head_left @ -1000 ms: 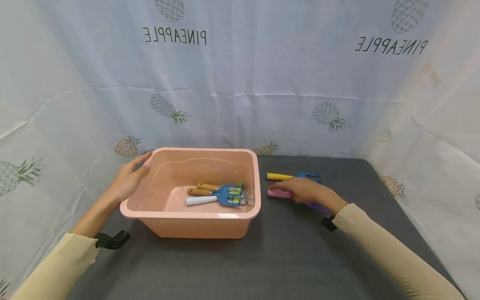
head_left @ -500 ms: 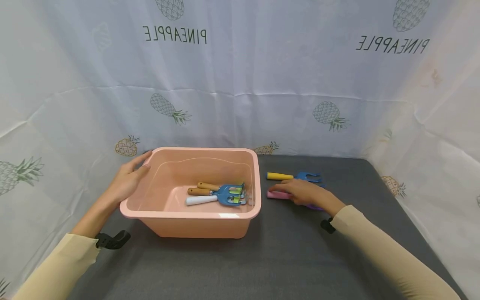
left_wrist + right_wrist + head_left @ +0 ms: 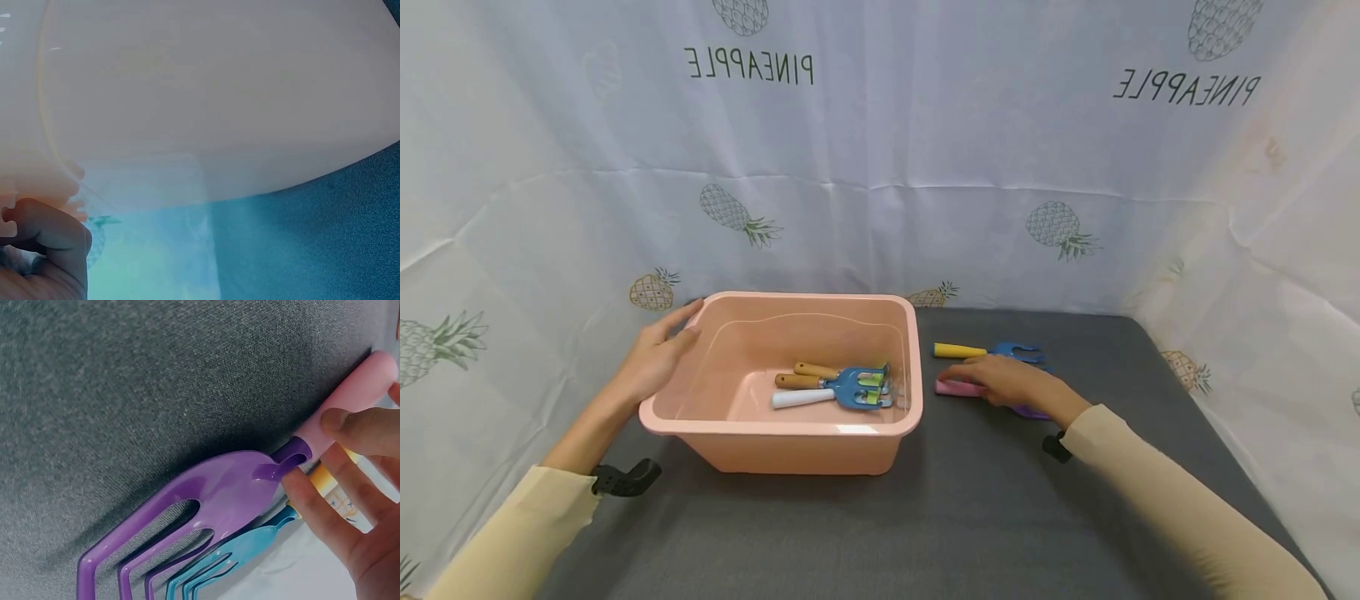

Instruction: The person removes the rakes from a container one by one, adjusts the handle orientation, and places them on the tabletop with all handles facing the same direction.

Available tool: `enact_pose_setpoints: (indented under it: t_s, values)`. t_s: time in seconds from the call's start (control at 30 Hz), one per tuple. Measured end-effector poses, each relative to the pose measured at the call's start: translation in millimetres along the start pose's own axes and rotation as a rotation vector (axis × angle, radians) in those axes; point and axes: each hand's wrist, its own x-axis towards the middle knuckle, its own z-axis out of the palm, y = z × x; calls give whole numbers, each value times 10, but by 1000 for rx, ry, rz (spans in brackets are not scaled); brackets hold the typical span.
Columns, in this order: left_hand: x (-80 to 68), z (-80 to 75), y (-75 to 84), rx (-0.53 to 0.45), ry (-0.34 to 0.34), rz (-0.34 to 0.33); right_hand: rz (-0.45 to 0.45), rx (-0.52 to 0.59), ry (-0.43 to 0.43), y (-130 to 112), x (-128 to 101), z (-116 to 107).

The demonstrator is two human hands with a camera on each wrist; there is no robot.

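Fork (image 3: 237, 487): where do we have it?

On the table (image 3: 970, 500), right of the bin (image 3: 775, 429); our right hand (image 3: 1011, 379) pinches its handle (image 3: 356, 390), which lies crosswise, butt toward the bin.

And our left (image 3: 651, 362)?

Gripping the bin's left rim, farther off. Blue fork (image 3: 962, 352) lies just beyond; we have room nearer us.

Worktop (image 3: 850, 533): matt grey woven cloth, finely rough. Basin (image 3: 790, 452), toward the far edge: smooth pink plastic, glossy at the rim; inside, brown handles (image 3: 797, 382) of wood-like look, a smooth white handle (image 3: 802, 398). Purple fork (image 3: 234, 481), nearer the far right corner: glossy, metal or plastic unclear; pink handle (image 3: 359, 384), smooth, soft-sheened. Curtain (image 3: 925, 242), beyond the far edge: creased white cloth.
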Motion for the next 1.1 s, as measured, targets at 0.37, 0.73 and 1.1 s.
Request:
enact_pose_setpoints:
  t_s: [0.37,0.73,1.1]
  values:
    - [-7,-5,8,-9,-4,5,-32,3,-12,12,-4,-31]
    - [8,2,-18,-17,-13,-5,58,105,-45,19,-19,-63]
    - [28,10,-41,-5,-1,-1,67,303,28,83,-130,-644]
